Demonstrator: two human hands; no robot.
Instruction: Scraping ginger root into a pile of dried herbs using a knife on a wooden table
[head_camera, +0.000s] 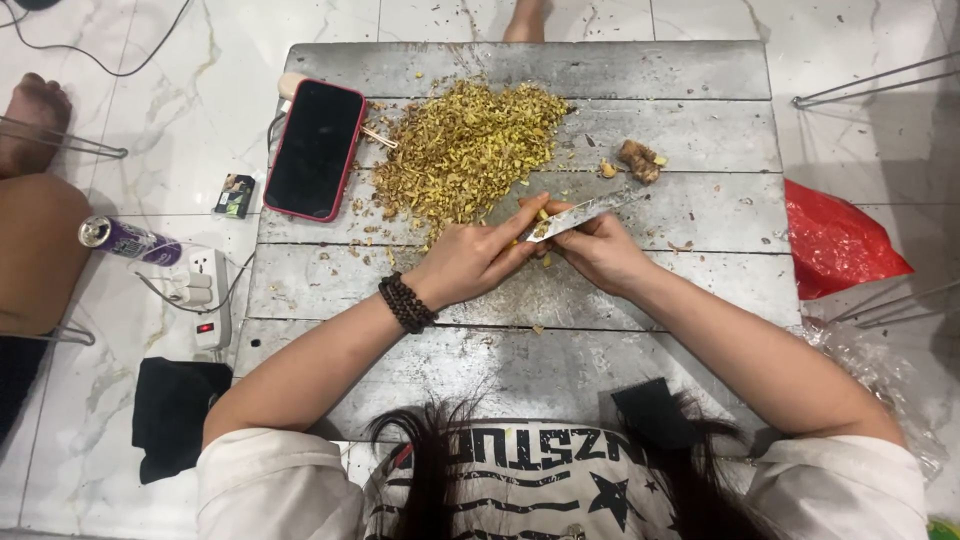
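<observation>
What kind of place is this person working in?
Most likely a home, with the work done low to the ground: a worn metal-topped table on a white marble-tiled floor, a phone and power strip close by, bare feet showing nearby.

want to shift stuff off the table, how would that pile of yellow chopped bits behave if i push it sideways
The pile of chopped bits would probably spread rather than slide as one mass, since it is loose small pieces with strays already scattered about it. The pieces look light and dry-ish, so some may catch in the gaps between the boards of the table.
</observation>
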